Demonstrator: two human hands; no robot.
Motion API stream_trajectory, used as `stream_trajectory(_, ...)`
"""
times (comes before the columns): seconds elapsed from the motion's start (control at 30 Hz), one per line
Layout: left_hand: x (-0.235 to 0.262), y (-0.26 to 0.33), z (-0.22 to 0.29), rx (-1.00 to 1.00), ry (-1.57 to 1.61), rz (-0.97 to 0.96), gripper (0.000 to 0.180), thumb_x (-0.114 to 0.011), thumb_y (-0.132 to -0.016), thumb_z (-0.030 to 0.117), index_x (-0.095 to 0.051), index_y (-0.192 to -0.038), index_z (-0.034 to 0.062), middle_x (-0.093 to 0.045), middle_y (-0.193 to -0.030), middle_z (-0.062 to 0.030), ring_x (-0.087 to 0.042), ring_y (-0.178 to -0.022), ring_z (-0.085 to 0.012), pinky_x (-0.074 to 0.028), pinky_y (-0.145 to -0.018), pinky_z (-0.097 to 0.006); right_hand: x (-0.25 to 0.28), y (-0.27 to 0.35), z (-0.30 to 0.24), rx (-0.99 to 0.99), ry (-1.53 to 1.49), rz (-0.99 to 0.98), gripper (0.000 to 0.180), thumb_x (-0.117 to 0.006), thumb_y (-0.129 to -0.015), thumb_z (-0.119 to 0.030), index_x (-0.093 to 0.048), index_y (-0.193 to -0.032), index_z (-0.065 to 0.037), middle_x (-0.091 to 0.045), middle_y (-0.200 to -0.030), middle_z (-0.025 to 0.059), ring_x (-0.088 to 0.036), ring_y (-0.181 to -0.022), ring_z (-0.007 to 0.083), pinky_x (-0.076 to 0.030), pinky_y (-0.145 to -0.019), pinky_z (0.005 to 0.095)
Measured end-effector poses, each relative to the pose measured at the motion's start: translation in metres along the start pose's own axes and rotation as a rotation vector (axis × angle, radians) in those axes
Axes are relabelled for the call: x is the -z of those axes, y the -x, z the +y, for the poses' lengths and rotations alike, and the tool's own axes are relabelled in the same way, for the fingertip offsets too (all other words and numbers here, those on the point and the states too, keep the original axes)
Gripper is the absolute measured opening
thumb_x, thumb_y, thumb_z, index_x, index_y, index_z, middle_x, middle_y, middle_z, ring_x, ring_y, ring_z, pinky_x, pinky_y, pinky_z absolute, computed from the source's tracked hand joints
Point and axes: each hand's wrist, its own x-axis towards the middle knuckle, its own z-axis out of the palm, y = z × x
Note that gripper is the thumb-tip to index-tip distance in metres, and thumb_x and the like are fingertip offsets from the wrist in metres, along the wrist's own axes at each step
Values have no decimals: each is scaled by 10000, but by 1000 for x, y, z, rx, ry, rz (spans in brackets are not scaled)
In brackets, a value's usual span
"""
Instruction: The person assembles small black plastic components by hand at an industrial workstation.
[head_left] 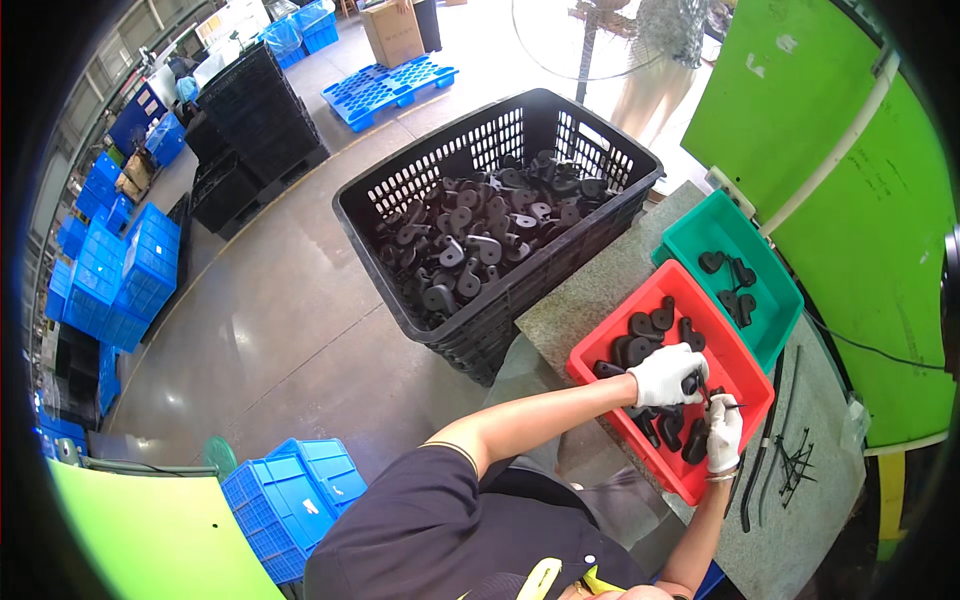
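Note:
Both hands wear white gloves and work over a red tray (588, 352) on the table. My left hand (664, 378) is closed around a black curved plastic part (690, 383), seen at its fingertips. Close beside it, my right hand (724, 436) pinches a small dark piece (716, 396), with a thin dark end sticking out to the right; its exact kind is too small to make out. Several loose black plastic parts (640, 325) with round ends lie in the tray around and beneath my hands.
A green tray (788, 300) with a few black parts adjoins the red one. Thin black rods (793, 465) and long strips (762, 455) lie on the grey table (815, 520). A large black crate (400, 310) full of similar parts stands left; blue crates (290, 505) sit lower left.

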Motion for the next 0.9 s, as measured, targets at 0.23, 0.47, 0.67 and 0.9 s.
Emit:
stream_trajectory(0.23, 11, 0, -7, 19, -170, 8, 351, -743, -718, 336, -617, -904, 66, -636, -864, -136, -609, -847, -334, -488, -714, -424, -18, -1, 4, 150, 345, 205, 166, -524, -956, -181, -613, -906, -50, -615, -774, 106, -580, -696, 223, -458, -640, 344)
stream_trajectory(0.47, 9, 0, -14, 6, 20, 136, 665, -809, -681, 208, -489, -1242, 50, -627, -977, -143, -643, -867, -275, -518, -796, -361, -22, 10, -14, 159, 495, 287, 134, -524, -947, -181, -603, -895, -86, -624, -745, 76, -573, -636, 240, -441, -587, 342)
stream_trajectory(0.67, 17, 0, -16, -175, -37, 153, 612, -804, -674, 178, -506, -1191, 41, -636, -990, -80, -581, -1007, -279, -427, -906, -407, -3, 13, -23, -186, -268, -109, 214, -475, -989, -235, -550, -884, -63, -460, -657, -35, -351, -559, 47, -275, -507, 220)
stream_trajectory(0.9, 10, -1, -7, -339, -116, 92, 977, -713, -664, 652, -415, -1345, 19, -390, -1442, -163, -312, -1355, -394, -274, -1081, -486, -16, 5, -32, 157, -629, -30, 244, -562, -964, -291, -518, -980, -52, -530, -811, 26, -485, -743, 114, -415, -703, 260)
